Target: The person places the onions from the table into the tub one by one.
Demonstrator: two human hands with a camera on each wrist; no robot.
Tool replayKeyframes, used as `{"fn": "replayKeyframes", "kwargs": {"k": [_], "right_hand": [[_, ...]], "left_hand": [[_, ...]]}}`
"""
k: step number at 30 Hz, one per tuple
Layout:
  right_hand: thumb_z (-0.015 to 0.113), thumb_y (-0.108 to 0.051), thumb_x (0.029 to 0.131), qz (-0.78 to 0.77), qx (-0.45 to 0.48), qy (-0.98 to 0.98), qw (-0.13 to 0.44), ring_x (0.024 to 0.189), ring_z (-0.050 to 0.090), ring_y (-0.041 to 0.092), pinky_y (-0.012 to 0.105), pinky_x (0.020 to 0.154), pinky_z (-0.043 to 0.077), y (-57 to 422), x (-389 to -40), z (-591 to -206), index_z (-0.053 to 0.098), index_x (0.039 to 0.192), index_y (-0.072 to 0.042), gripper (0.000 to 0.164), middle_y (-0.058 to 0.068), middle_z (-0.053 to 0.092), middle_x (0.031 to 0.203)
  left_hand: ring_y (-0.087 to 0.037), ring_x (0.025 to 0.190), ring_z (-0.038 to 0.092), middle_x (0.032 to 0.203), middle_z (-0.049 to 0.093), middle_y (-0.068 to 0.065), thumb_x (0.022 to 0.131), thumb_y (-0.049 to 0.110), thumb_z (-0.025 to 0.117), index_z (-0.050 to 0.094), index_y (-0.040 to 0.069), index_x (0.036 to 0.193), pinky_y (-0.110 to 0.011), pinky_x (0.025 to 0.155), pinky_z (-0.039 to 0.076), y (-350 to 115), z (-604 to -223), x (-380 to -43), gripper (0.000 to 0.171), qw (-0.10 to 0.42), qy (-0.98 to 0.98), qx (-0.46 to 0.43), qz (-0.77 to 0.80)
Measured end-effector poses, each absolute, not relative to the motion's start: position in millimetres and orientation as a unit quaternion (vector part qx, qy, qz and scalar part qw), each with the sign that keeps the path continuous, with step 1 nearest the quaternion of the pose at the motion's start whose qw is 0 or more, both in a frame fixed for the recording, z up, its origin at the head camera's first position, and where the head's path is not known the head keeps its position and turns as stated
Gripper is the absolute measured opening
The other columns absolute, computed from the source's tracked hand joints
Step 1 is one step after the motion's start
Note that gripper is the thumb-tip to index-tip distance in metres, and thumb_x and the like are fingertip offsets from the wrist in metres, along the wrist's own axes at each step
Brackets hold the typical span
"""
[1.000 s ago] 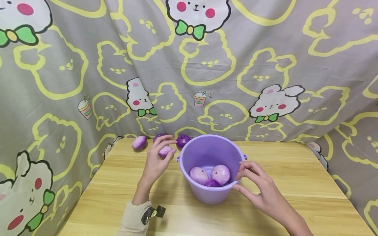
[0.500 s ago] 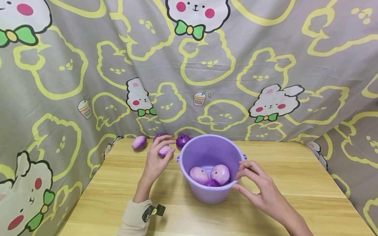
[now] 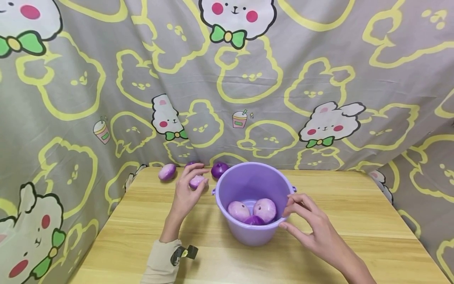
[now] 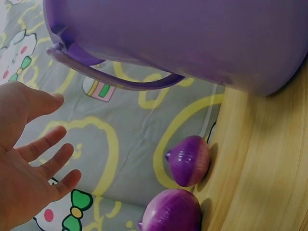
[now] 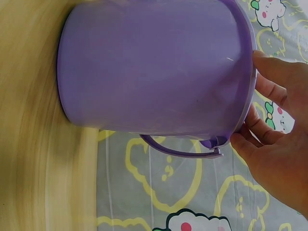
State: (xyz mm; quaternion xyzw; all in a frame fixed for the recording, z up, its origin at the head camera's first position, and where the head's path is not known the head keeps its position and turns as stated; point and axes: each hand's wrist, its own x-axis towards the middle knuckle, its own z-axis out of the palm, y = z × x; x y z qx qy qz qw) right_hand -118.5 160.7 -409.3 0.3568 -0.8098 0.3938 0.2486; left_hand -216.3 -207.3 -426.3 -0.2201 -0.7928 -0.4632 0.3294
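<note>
A purple bucket point(image 3: 248, 235) stands upright on the table. Inside it lie two pale purple onions, a right one point(image 3: 265, 210) and a left one point(image 3: 238, 211), plus a darker onion point(image 3: 254, 220) partly hidden by the front wall. My right hand point(image 3: 313, 227) pinches the bucket's right rim, thumb outside and fingertips over the edge. Left of the bucket, my left hand point(image 3: 185, 193) hovers with relaxed, spread fingers, holding nothing. It overlaps a pale purple onion point(image 3: 196, 182) in the head view; the left wrist view shows the palm apart from two onions, one being a dark onion point(image 4: 188, 160).
Along the table's back edge sit a pale onion point(image 3: 167, 172) at left, a mostly hidden onion point(image 3: 190, 163) behind my left fingers, and a dark onion point(image 3: 220, 170) close to the bucket. A patterned grey curtain point(image 3: 262, 90) hangs behind the wooden table point(image 3: 361, 221).
My left hand has shifted very slightly left. My right hand and the bucket have stayed in place.
</note>
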Motion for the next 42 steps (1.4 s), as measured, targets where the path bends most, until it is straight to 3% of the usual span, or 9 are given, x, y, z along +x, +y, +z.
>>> {"fn": "replayKeyframes", "kwargs": {"k": [4, 21, 42], "right_hand": [[0.090, -0.003, 0.074, 0.395, 0.352, -0.813, 0.243, 0.118, 0.055, 0.018, 0.017, 0.108, 0.038, 160.8, -117.9, -408.6, 0.069, 0.104, -0.024, 0.042, -0.001, 0.058, 0.123], [0.090, -0.003, 0.073, 0.392, 0.368, -0.800, 0.266, 0.118, 0.055, 0.017, 0.019, 0.108, 0.039, 159.7, -119.6, -408.9, 0.070, 0.105, -0.024, 0.043, 0.000, 0.059, 0.121], [0.090, -0.004, 0.074, 0.393, 0.367, -0.800, 0.265, 0.120, 0.055, 0.016, 0.020, 0.109, 0.039, 160.1, -120.3, -410.3, 0.070, 0.105, -0.024, 0.042, 0.000, 0.059, 0.122]], "left_hand": [[-0.028, 0.126, 0.057, 0.128, 0.065, -0.016, 0.084, -0.007, 0.077, 0.077, 0.013, 0.112, -0.046, 0.111, 0.040, -209.9, -428.1, -218.6, 0.034, 0.326, -0.794, -0.223, -0.462], [-0.029, 0.127, 0.055, 0.130, 0.063, -0.011, 0.082, -0.007, 0.078, 0.076, 0.008, 0.111, -0.048, 0.111, 0.038, -215.6, -436.6, -226.5, 0.033, 0.318, -0.808, -0.205, -0.451], [-0.040, 0.128, 0.054, 0.132, 0.061, -0.020, 0.081, -0.003, 0.080, 0.075, 0.002, 0.111, -0.055, 0.113, 0.036, -225.5, -457.0, -238.1, 0.031, 0.317, -0.823, -0.178, -0.436]]}}
